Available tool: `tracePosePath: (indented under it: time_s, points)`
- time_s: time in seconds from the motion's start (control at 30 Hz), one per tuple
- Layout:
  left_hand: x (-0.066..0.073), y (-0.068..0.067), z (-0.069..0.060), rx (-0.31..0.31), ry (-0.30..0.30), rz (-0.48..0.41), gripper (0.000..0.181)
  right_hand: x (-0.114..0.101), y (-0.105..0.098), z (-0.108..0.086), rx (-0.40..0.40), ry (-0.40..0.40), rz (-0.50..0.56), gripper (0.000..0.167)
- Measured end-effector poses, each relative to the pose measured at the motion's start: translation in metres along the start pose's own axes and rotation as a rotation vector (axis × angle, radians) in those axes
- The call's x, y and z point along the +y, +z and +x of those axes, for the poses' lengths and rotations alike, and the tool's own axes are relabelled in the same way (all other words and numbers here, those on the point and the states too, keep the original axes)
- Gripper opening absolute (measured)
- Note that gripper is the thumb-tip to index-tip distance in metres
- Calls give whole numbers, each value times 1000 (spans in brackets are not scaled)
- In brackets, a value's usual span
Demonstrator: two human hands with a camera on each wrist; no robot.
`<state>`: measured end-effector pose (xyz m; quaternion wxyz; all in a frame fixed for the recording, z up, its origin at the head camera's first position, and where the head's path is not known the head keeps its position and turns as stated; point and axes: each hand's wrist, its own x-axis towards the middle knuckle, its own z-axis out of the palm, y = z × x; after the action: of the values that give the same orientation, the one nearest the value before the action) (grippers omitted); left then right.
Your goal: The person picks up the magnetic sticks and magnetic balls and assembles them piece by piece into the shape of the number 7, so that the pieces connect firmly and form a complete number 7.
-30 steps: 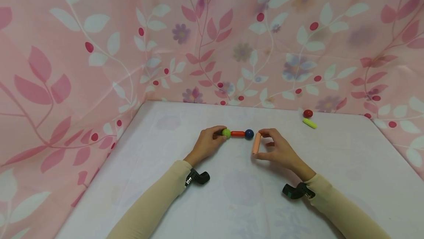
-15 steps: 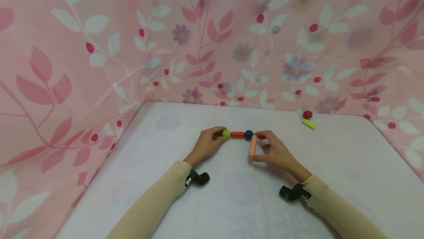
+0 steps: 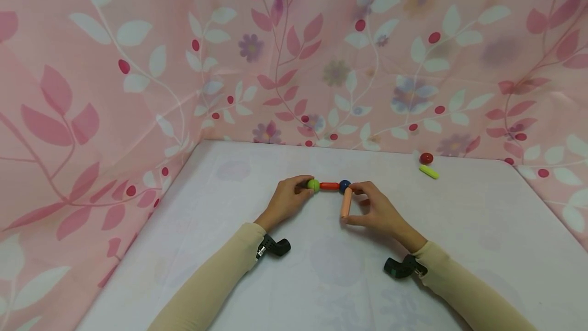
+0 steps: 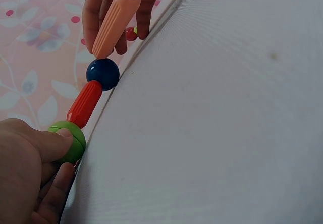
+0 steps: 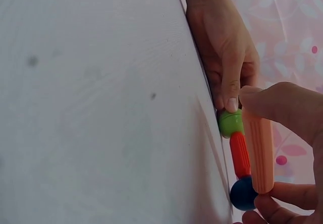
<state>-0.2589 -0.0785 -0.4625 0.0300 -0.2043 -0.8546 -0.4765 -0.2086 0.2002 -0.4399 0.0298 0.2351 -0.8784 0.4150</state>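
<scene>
I have the right hand pinching a peach stick at the blue ball, which a red stick links to the green ball the left hand pinches. Beyond lie a lime stick and a red ball.

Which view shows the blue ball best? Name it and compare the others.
The left wrist view: the blue ball appears large and nearly whole. The right wrist view shows it partly behind the peach rod; the head view shows it small.
</scene>
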Motion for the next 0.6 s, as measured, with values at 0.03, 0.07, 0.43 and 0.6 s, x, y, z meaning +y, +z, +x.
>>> tracePosePath:
  time_s: [0.03, 0.07, 0.43, 0.6]
  points:
    - [0, 0, 0, 1, 6, -4, 38, 0, 0, 0, -2, 0, 0, 81]
    - [1, -1, -1, 3, 14, -9, 38, -1, 0, 0, -4, 2, 0, 81]
    - [3, -2, -2, 3, 34, -24, 37, 1, 3, 1, -19, 13, -2, 80]
    - [1, -1, -1, 1, 38, -14, 37, 0, 4, 1, -19, 6, -2, 81]
